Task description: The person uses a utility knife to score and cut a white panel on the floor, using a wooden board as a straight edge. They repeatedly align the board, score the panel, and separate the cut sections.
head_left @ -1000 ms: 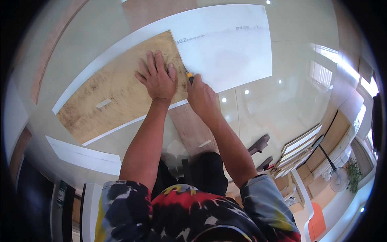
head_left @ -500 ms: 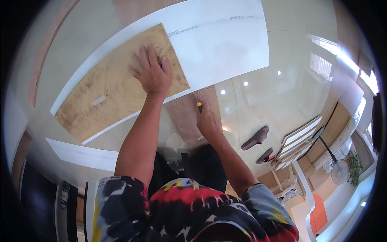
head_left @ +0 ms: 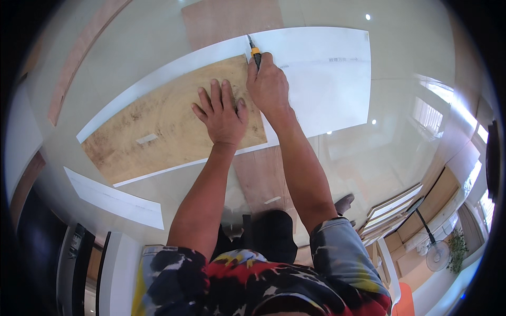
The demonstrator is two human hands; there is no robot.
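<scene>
A large white sheet [head_left: 327, 89] lies on the floor in front of me, with a brown, stained board [head_left: 163, 113] on its left part. My left hand [head_left: 224, 118] presses flat on that board near its right edge, fingers spread. In my right hand [head_left: 270, 87] is a yellow-and-black utility knife [head_left: 255, 52], its blade pointing away from me. The blade tip is at the sheet's far edge, just beyond the board's far right corner; whether it touches the sheet I cannot tell.
A wooden plank [head_left: 261, 176] runs under the sheet toward me, and its far part [head_left: 232, 23] shows beyond. At left lie a white strip [head_left: 113, 197] and a long plank [head_left: 81, 63]. A slipper [head_left: 345, 203], stacked frames [head_left: 392, 210] and a fan [head_left: 437, 255] are at right.
My right hand has carried the knife from the near edge of the sheet to its far edge. The left hand stays on the board, now with less blur. The view has shifted.
</scene>
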